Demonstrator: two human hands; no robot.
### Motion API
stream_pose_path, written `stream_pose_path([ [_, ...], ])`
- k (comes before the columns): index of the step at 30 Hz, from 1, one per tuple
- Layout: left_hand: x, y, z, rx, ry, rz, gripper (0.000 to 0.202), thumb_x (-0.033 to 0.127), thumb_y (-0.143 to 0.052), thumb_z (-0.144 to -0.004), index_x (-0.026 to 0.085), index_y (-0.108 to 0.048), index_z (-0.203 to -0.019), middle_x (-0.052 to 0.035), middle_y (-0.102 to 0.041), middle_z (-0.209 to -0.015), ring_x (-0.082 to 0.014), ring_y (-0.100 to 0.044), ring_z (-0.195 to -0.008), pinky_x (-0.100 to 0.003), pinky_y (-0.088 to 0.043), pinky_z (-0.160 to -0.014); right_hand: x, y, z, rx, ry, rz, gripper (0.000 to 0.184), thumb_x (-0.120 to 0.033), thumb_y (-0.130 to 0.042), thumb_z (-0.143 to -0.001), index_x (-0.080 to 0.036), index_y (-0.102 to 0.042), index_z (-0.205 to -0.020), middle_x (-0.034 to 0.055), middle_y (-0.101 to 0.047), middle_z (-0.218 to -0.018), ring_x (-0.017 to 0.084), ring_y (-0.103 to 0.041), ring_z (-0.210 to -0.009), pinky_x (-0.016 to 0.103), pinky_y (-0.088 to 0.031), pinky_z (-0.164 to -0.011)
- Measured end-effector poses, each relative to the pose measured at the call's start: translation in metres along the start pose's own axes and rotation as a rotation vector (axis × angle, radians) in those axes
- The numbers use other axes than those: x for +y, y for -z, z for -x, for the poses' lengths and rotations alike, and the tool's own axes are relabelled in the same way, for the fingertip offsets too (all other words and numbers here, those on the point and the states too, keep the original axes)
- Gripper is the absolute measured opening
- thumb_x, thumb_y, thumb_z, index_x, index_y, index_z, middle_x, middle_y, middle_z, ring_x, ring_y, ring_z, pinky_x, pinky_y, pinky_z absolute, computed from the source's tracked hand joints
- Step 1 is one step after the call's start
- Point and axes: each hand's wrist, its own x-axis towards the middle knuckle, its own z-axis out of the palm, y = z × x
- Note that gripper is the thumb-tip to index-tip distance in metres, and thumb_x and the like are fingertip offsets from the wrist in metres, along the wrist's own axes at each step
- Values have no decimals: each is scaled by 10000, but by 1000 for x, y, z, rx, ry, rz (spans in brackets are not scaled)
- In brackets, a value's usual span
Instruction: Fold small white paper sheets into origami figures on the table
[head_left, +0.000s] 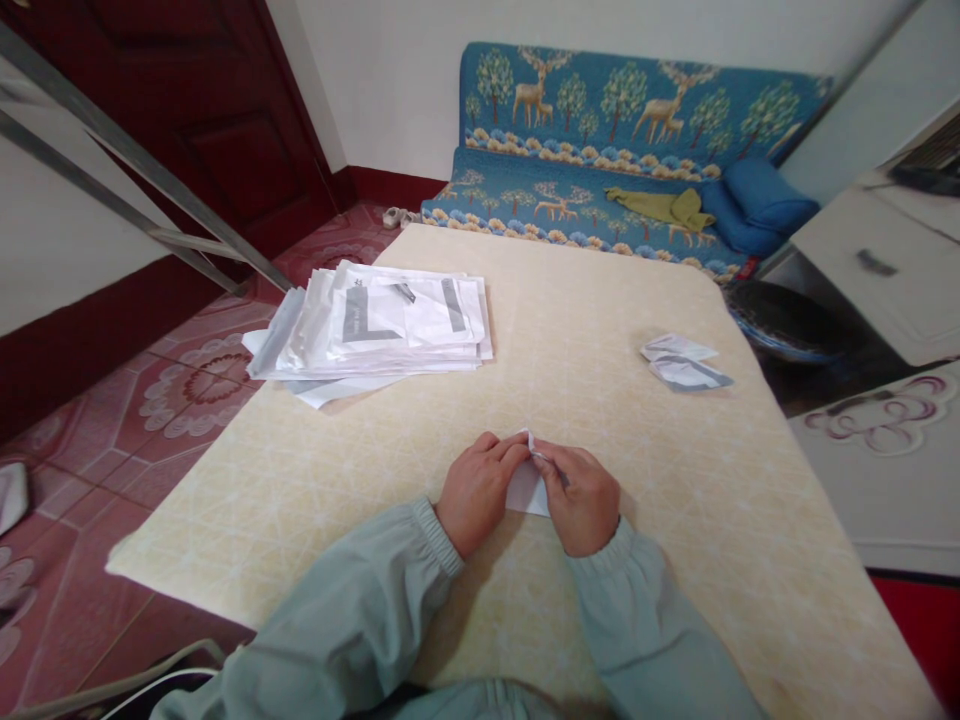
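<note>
Between my two hands is a small piece of white folded paper, low over the near middle of the table. My left hand grips its left side, fingers bent toward the paper's upper tip. From the right, my right hand pinches the same upper edge between thumb and fingers. My fingers hide much of the paper, so its full shape cannot be made out. Farther right on the table lie folded paper pieces, white with grey print. A thick stack of printed white and grey sheets sits at the left.
A pale yellow patterned cloth covers the table. Past its far edge stands a blue sofa with a yellow-green cloth and a blue cushion. A white cabinet is on the right, a metal frame on the left.
</note>
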Motion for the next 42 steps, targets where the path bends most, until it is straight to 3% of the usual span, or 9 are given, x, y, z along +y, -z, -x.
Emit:
stream_pose_path([
  [9,-5,-2,2,108,18,130,253,116,-490,-892,213,-677,-1032,-22,-679,-1150,-169,-601,-925,-320,-528,-832,-3,0,1,-36,65,78,191,-191,-547,-875,-227,-728,-923,14,-741,-962,178,-628,-866,298,-513,-758],
  [16,-6,-2,3,169,29,180,224,105,-529,-867,209,-717,-934,-43,-716,-1055,-164,-642,-895,-329,-546,-817,-7,3,8,-134,131,229,241,-161,-512,-880,-249,-721,-962,5,-697,-1120,221,-597,-975,356,-445,-737],
  [24,-7,0,10,132,15,195,167,159,-578,-851,206,-719,-928,-32,-706,-1078,-184,-617,-923,-347,-530,-847,-8,6,18,-170,156,236,373,-86,-468,-862,-252,-658,-1137,8,-634,-1239,229,-546,-1082,380,-402,-805],
  [35,-7,1,9,129,-46,135,218,92,-522,-860,182,-719,-886,-44,-715,-1047,-179,-607,-867,-338,-531,-805,-4,3,21,-161,127,249,477,-18,-396,-841,-273,-646,-1158,-11,-625,-1250,249,-518,-1199,403,-393,-865],
  [38,-6,1,8,151,-44,134,207,82,-526,-850,174,-711,-858,-59,-706,-1050,-187,-594,-891,-352,-522,-818,3,2,19,-109,82,129,413,-81,-382,-889,-252,-645,-1157,19,-656,-1203,223,-550,-1179,390,-416,-889],
  [42,-5,3,8,131,-23,173,176,101,-518,-855,173,-678,-847,-62,-684,-1078,-197,-574,-950,-367,-505,-866,13,0,10,38,-99,-99,271,-270,-484,-896,-202,-683,-1068,61,-710,-1064,191,-645,-992,332,-481,-865],
])
